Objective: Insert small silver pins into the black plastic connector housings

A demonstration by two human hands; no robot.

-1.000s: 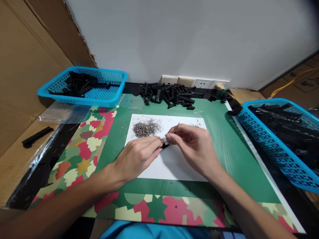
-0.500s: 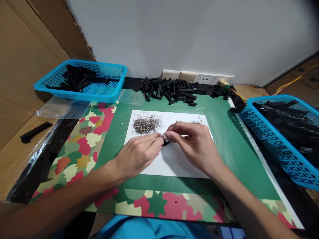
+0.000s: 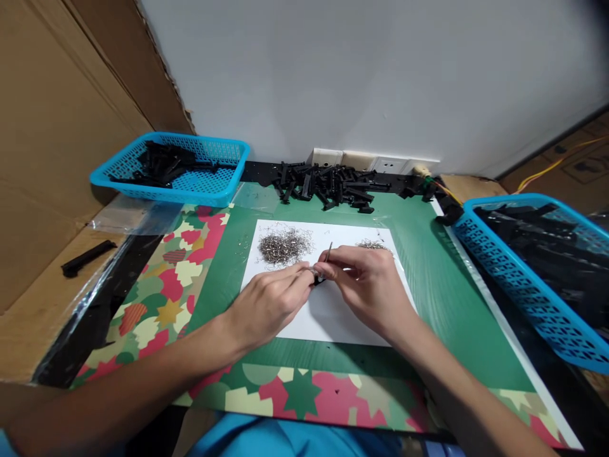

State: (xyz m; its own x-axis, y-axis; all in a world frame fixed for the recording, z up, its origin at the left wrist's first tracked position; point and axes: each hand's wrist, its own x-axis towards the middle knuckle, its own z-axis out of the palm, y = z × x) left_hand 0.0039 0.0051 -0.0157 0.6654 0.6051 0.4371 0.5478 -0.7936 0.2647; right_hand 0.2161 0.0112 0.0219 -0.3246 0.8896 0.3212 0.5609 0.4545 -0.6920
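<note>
White paper [image 3: 316, 317] beneath both hands [image 3: 271, 295] [image 3: 373, 285]

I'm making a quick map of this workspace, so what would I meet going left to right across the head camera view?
Left blue basket → larger pile of tiny metal pieces → thin metal tool → smaller pile of tiny metal pieces → right blue basket.

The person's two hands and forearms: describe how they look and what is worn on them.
The bare left hand and bare right hand show no glove, watch or bracelet; the fingertips are too small to make out in detail. Both visible forearms are slim and sleeveless, with no markings or cables that I can see. Bright blue cloth, apparently clothing, shows at the bottom edge.
</note>
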